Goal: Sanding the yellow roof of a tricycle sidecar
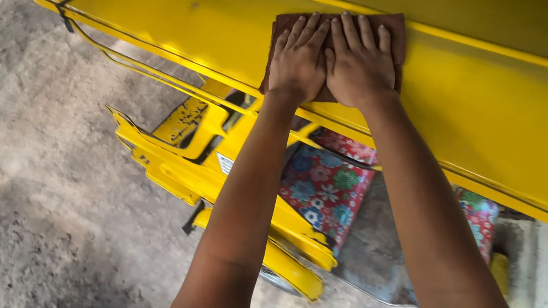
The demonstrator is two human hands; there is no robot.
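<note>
Pressing both palms flat, fingers spread, you pin brown cloth (340,36) on yellow roof panel (500,116), upper centre of frame. Left hand (298,59) beside right hand (360,65), touching. Panel's long axis runs left-right.

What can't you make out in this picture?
- Brown cloth: head view, mostly hidden under the left hand and right hand.
- Yellow roof panel: cut off by the top and right edges.
- Flowered seat cover: partly hidden by both forearms.
</note>
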